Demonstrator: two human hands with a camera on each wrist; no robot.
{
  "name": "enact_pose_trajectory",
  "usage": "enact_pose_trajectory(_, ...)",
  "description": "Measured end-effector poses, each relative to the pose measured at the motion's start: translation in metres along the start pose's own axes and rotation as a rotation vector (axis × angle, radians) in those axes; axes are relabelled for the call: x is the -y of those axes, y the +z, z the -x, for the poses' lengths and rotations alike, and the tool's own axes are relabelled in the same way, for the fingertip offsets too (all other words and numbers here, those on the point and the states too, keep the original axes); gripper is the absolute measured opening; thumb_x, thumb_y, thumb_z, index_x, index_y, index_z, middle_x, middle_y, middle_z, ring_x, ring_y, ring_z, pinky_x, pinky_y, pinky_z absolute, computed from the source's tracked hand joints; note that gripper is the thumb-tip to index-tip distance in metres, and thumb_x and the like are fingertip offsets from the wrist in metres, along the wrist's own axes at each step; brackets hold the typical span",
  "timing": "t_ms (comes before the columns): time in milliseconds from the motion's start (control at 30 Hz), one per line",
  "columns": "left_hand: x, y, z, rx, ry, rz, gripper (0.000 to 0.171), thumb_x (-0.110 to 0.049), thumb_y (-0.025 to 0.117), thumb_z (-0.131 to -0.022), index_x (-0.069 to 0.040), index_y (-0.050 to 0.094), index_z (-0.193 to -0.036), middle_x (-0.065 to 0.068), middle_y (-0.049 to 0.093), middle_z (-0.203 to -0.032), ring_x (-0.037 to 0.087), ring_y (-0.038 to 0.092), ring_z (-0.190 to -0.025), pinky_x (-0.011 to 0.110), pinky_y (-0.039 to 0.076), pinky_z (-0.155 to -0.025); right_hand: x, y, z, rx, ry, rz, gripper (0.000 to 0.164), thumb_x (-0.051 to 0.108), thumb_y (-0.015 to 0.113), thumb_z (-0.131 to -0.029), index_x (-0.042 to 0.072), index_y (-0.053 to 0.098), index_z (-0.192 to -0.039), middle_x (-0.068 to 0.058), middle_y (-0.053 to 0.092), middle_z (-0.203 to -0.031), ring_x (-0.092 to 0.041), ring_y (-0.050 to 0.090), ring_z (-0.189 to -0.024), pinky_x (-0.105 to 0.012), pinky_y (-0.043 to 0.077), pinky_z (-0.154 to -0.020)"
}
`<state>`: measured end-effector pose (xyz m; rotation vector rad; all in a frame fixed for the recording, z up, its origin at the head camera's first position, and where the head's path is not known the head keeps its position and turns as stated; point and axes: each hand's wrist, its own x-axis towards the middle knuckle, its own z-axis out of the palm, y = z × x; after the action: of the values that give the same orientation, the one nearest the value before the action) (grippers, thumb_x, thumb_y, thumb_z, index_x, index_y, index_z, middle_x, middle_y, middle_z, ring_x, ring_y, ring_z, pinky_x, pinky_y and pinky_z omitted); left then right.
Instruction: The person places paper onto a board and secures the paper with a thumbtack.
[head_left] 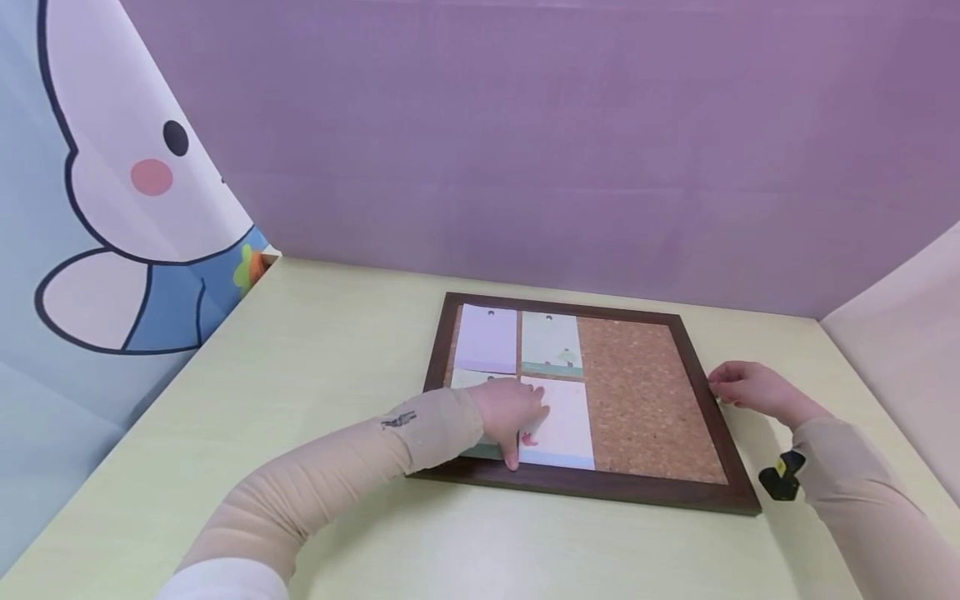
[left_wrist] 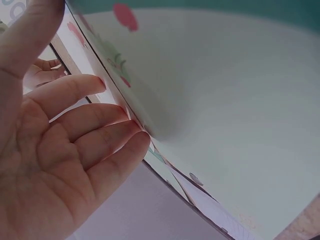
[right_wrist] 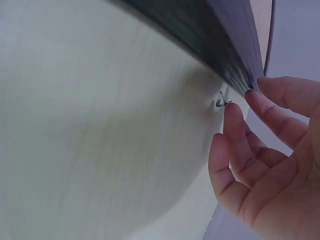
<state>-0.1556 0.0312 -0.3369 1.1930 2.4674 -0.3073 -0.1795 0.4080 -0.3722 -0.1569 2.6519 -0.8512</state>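
Observation:
A cork board (head_left: 648, 392) in a dark wooden frame (head_left: 600, 487) lies flat on the table. Its left half carries several paper cards, among them a lilac card (head_left: 486, 337), a pale green card (head_left: 546, 340) and a pinkish-white card (head_left: 558, 417). Across the lower cards rests my left hand (head_left: 510, 408), fingers loosely extended, partly covering the lower left card (left_wrist: 225, 100). My right hand (head_left: 761, 392) is beside the frame's right edge, fingers bent. In the right wrist view, a small metal thumbtack (right_wrist: 223, 102) lies on the table by my fingertips; whether they touch it is unclear.
Metal tacks (head_left: 549, 317) sit at the tops of the upper cards. The pale table (head_left: 330, 333) ends at a purple backdrop (head_left: 480, 150) behind. A cartoon-printed cloth (head_left: 105, 200) hangs at the left, a pale wall (head_left: 915, 333) at the right.

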Motion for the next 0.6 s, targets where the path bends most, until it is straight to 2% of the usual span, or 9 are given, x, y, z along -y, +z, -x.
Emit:
enact_pose_trajectory(133,0.0000,0.0006,-0.0002,0.001,0.000,-0.006,0.054,-0.046,0.082,-0.067,-0.018,0.062,-0.109,0.009,0.047,-0.142,0.023,0.054,-0.122,0.028,0.044,-0.102,-0.0018,0.0000,-0.0026,0.000,-0.003,0.019,0.031,0.012,0.050,-0.095,-0.015,0.052,-0.111,-0.025,0.061,-0.102,-0.022,0.060,-0.088,-0.042,0.054,-0.078)
enact_pose_trajectory(333,0.0002,0.0011,-0.0012,-0.005,0.008,-0.022,0.056,-0.046,0.082,-0.067,-0.018,0.060,-0.110,0.007,0.052,-0.137,0.021,0.057,-0.116,0.027,0.046,-0.098,-0.0020,-0.0001,-0.0030,-0.001,-0.004,0.048,0.030,0.006,0.047,-0.092,-0.016,0.052,-0.111,-0.033,0.058,-0.107,-0.032,0.061,-0.092,-0.046,0.054,-0.078)
enact_pose_trajectory(600,-0.0003,0.0010,-0.0012,-0.001,0.007,-0.026,0.050,-0.046,0.082,-0.067,-0.019,0.060,-0.102,0.008,0.051,-0.137,0.021,0.058,-0.115,0.027,0.047,-0.097,-0.0023,0.0021,-0.0010,-0.039,-0.014,0.107,0.028,0.008,0.050,-0.091,-0.012,0.056,-0.110,-0.031,0.059,-0.106,-0.040,0.058,-0.096,-0.050,0.051,-0.077)
